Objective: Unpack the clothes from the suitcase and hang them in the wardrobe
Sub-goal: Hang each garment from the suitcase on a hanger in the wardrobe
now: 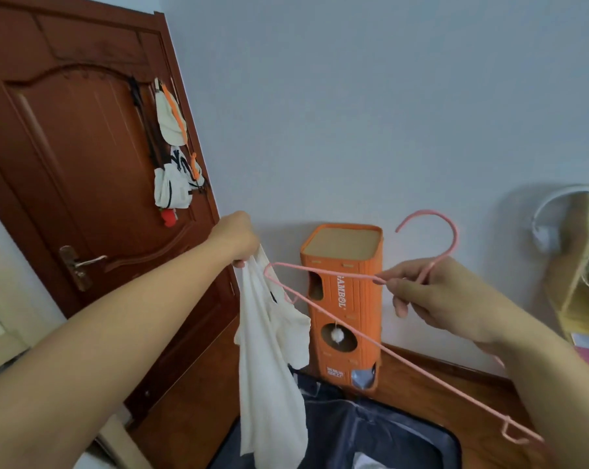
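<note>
Head view: left hand (237,236) pinches a white garment (269,367) hanging above the open suitcase (371,431); right hand (435,296) grips a pink hanger (320,311) near its hook. Best to thread the hanger's far tip into the neckline, keeping the cloth taut. An orange box (343,299) and door (83,164) crowd the space behind.

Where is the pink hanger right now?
In the head view, the pink hanger is held up right of centre by the right hand, its far tip beside the white garment.
</note>
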The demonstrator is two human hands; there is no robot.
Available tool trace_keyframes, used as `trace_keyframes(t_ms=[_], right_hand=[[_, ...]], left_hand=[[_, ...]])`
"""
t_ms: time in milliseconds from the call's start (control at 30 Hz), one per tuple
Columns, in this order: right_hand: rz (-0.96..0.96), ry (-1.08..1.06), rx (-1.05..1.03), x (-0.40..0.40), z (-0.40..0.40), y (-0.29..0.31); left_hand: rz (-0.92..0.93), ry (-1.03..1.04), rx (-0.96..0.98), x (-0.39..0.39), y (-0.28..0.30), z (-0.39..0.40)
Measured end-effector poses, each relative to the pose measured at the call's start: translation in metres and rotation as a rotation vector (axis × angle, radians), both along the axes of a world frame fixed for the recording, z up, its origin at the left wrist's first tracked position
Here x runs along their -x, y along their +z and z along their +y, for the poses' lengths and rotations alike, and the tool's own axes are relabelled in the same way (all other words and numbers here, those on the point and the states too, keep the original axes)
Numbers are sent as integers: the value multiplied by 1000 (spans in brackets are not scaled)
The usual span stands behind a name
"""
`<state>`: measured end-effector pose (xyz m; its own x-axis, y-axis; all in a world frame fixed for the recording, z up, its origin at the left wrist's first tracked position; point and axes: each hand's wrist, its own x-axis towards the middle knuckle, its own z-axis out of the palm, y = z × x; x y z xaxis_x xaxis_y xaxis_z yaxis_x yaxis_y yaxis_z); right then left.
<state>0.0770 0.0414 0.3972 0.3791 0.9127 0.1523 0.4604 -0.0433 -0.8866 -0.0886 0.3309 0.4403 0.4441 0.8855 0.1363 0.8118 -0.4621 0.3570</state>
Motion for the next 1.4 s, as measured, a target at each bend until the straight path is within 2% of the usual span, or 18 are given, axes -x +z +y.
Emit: trace_keyframes(t_ms=[100, 200, 267, 433, 600, 667, 733, 833, 867, 900, 1000, 1067, 1133, 1167, 1233, 1267, 1333, 1400], right_hand=[[-104, -27, -18, 17, 24, 7], [-224, -26, -40, 27, 41, 20], [-266, -32, -53, 24, 41, 32], [-270, -13, -49, 17, 37, 48], [-310, 68, 0, 42, 70, 30], [-254, 21, -42, 45, 81, 21], [-98, -58, -155, 40, 83, 21], [-117, 16, -161, 40, 78, 29], [-134, 26, -155, 41, 77, 31], [-113, 20, -169, 40, 75, 35], [45, 16, -254, 26, 63, 51], [88, 55, -267, 20, 58, 59], [-12, -49, -304, 21, 62, 61], [-156, -199, -356, 22, 65, 57], [-436, -496, -593, 31, 63, 33], [-523, -519, -708, 40, 57, 14], [-617, -346, -727, 56, 49, -32], [-534, -101, -460, 59, 54, -69]], left_hand=[[164, -48, -166, -3, 9, -19], [317, -126, -418, -1, 12, -29], [354, -145, -463, 6, 14, -26], [211, -102, -337, 27, 20, -18], [-129, -61, -162, 19, 26, -36], [-110, -133, -164, 11, 30, -49], [-59, -191, -216, 8, 33, -64], [37, -309, -568, 8, 41, -86], [69, -399, -623, 8, 44, -91], [99, -494, -589, 8, 48, -94], [142, -703, -271, 16, 58, -95], [139, -769, -308, 19, 56, -93], [136, -732, -462, 19, 52, -90], [115, -693, -524, 20, 52, -88], [37, -637, -562, 24, 50, -79], [-10, -614, -555, 28, 48, -73], [-115, -581, -530, 40, 46, -66], [-196, -565, -496, 51, 46, -63]])
